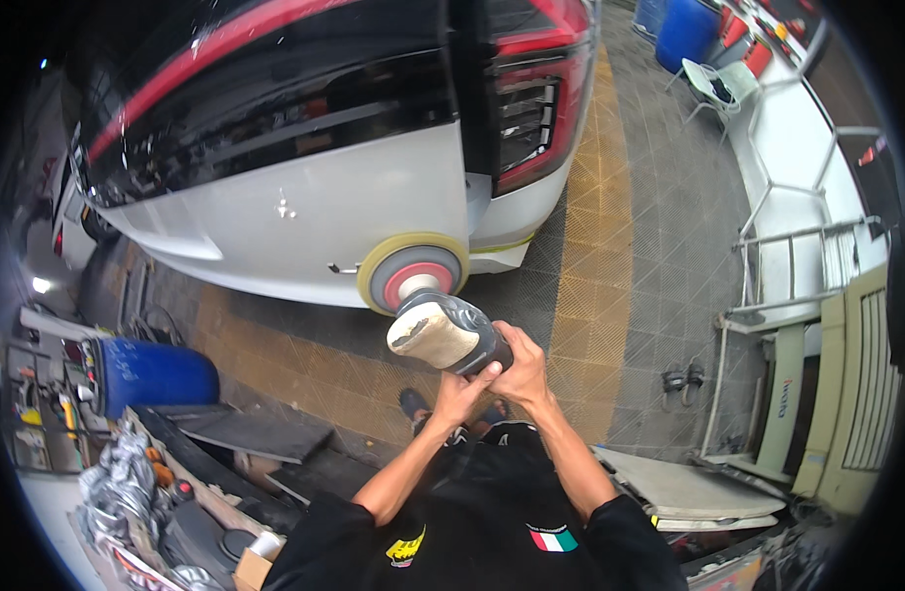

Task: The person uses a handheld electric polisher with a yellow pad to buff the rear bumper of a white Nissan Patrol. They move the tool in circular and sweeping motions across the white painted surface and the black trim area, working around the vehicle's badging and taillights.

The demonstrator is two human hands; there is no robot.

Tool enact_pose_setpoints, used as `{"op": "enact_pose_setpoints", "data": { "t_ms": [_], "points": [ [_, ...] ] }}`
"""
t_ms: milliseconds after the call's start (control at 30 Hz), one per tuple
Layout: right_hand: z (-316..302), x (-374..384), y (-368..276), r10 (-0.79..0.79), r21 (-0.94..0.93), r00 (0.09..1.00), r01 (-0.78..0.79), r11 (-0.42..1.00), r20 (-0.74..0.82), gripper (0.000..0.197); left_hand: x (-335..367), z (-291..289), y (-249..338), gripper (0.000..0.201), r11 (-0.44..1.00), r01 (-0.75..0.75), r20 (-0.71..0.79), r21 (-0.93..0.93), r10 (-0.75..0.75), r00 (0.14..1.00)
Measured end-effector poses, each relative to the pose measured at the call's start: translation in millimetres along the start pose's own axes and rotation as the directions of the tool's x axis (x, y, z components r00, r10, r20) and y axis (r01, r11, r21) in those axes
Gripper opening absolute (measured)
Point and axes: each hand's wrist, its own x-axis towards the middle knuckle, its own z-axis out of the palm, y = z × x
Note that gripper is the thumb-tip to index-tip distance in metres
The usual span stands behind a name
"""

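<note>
The right hand [523, 362] is curled firmly around the dark rear end of a rotary polisher [438, 333], while the left hand [460, 396] grips the same end from below with its thumb laid along the casing, most of its fingers hidden underneath. The polisher sits ahead of both hands at mid-view, its worn beige-and-dark head pointing away from the body. At its front a round yellow-edged polishing pad [382, 258], grey and red toward the hub, overlaps the lower right corner of a pale car tailgate [295, 222]; whether it presses on the paint cannot be told. Above that spread the glossy black rear window [275, 113] and, to the right, a red-framed tail light [528, 123]. Below the hands come a black T-shirt [472, 512] and the person's feet on grey-and-yellow grid flooring [592, 286]. Farther out, a blue barrel [162, 376] lies at left above crumpled silver sheeting [123, 483], and at right a pair of sandals [682, 380] rests near a metal frame [792, 266], with a pale chair [713, 87] beyond
</note>
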Motion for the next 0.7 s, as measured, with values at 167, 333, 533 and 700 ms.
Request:
{"op": "enact_pose_setpoints", "data": {
  "t_ms": [167,333,533,700],
  "points": [
    [-47,-31,4,0.079,-0.248,0.995,-0.061,0.967,0.066,0.079,-15,26,-40,0.062,0.958,0.179,0.19,-0.223,-0.137,0.972],
    [-80,-24,-31,0.08,-0.516,0.978,0.031,0.856,0.191,0.086,-28,44,-58,0.072,0.846,0.341,0.251,-0.411,-0.254,0.934],
    [-102,13,-60,-0.065,-0.638,0.971,0.201,0.743,0.23,0.086,-13,60,-36,0.068,0.713,0.35,0.343,-0.608,-0.161,0.925],
    [-133,39,-87,-0.164,-0.723,0.966,0.259,0.641,0.201,0.089,4,88,1,0.064,0.709,0.268,0.412,-0.653,0.035,0.91]
  ]
}}
